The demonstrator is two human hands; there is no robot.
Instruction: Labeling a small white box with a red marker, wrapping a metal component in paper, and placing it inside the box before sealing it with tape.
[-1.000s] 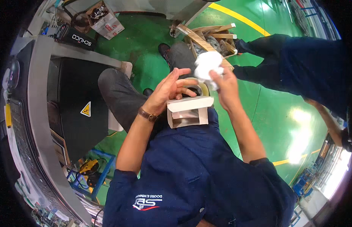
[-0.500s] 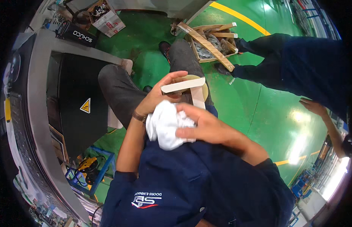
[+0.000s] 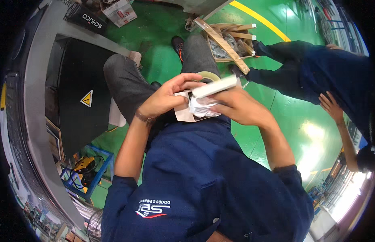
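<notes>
Over my lap, a small open cardboard box (image 3: 184, 114) with white and brown flaps is held by my left hand (image 3: 165, 98), its thumb at the wall and its fingers at the far side. My right hand (image 3: 243, 106) presses a crumpled white bundle (image 3: 200, 107), paper or plastic wrap, into the box's opening. Its fingers close on the bundle, partly hidden under a raised white flap (image 3: 215, 86). What lies inside the wrap cannot be seen. Just beyond the box, a roll of tape (image 3: 211, 76) rests on my thigh.
Ahead on the green floor stands a carton (image 3: 223, 44) of grey pieces with a cardboard strip (image 3: 226, 48) across it. A co-worker (image 3: 316, 72) stands at the right. On my left are a dark cabinet (image 3: 80, 97) with a warning sign and a blue metal frame (image 3: 92, 179).
My right hand has carried the white bundle forward from beside my left wrist into the box. The box's flap has tilted toward the right. The co-worker's hand has moved up against their body.
</notes>
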